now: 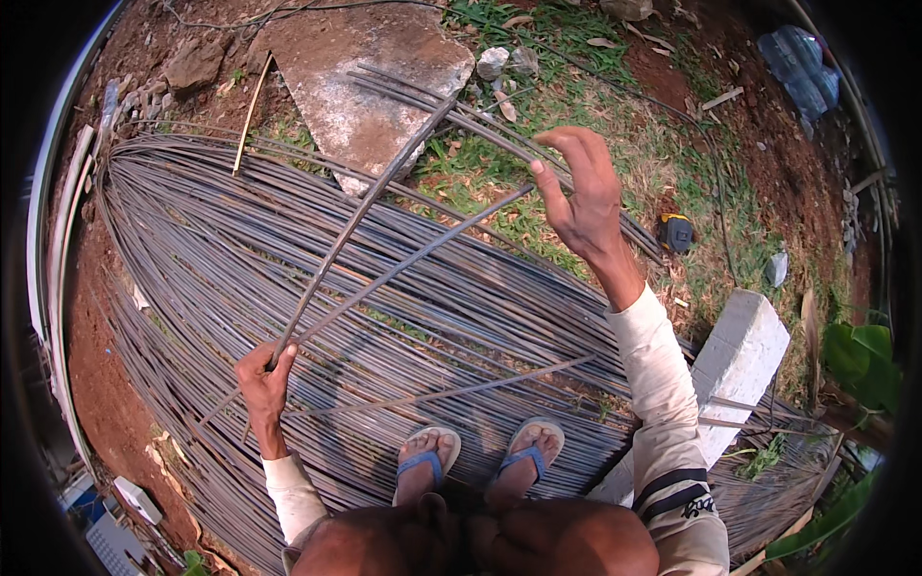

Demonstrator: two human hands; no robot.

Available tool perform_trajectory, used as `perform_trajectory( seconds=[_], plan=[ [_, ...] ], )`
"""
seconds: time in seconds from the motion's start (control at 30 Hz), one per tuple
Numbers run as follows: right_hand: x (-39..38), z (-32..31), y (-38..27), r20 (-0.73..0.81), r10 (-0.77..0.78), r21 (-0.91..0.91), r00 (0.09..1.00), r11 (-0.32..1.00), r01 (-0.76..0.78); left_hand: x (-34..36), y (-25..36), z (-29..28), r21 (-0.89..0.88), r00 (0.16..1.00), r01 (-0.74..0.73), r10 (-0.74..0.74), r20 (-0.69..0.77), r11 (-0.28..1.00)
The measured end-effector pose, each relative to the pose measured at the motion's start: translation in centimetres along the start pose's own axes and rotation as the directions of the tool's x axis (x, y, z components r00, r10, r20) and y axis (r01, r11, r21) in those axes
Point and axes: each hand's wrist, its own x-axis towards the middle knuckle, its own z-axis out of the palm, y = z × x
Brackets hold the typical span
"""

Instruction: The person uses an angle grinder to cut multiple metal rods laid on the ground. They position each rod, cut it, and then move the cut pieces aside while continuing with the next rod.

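My left hand (263, 379) is closed around a steel bar (363, 216) that slants up to the far middle. A second steel bar (413, 259) runs from beside the same hand toward my right thumb; whether the left fingers grip it too is hard to see. My right hand (586, 197) has its fingers curved and the thumb apart. It hovers at that second bar's far end and over a few crossing steel bars (495, 132), with a gap between thumb and fingers. Beneath both arms spreads a wide bundle of steel bars (240, 250), on which my sandalled feet stand.
A flat stone slab (360, 67) lies beyond the bundle. A yellow and black tape measure (675, 232) sits on the grass right of my right hand. At the right stands a pale concrete block (740, 355) beside more bars. Plastic bottles (799, 72) lie far right.
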Motion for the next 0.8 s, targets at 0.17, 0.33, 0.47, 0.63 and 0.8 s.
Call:
perform_trajectory(
  seconds=[0.17,0.33,0.47,0.63,0.8],
  plan=[
    [-3.3,3.5,-9.3,0.405,-0.374,0.127,0.834,0.927,0.354,2.4,3.8,0.3,-0.002,0.994,-0.067,0.067,0.091,0.998],
    [-4.3,1.6,-7.0,0.498,-0.182,0.08,0.848,0.983,0.164,4.2,7.6,-0.9,0.081,0.941,-0.292,0.302,-0.154,0.953],
    [-5.0,-0.3,-2.8,0.381,0.028,0.034,0.924,0.998,-0.044,5.0,7.6,-4.4,0.018,0.922,-0.317,0.313,-0.23,0.948],
    [-6.3,-0.8,5.0,0.345,0.321,-0.11,0.882,0.947,-0.302,2.7,4.9,-4.0,0.033,0.968,-0.251,0.252,-0.009,0.967],
    [-9.0,0.1,11.0,0.384,0.249,-0.293,0.889,0.946,-0.138,-3.0,2.1,1.6,-0.047,0.959,-0.1,0.109,0.26,0.994]
  ],
)
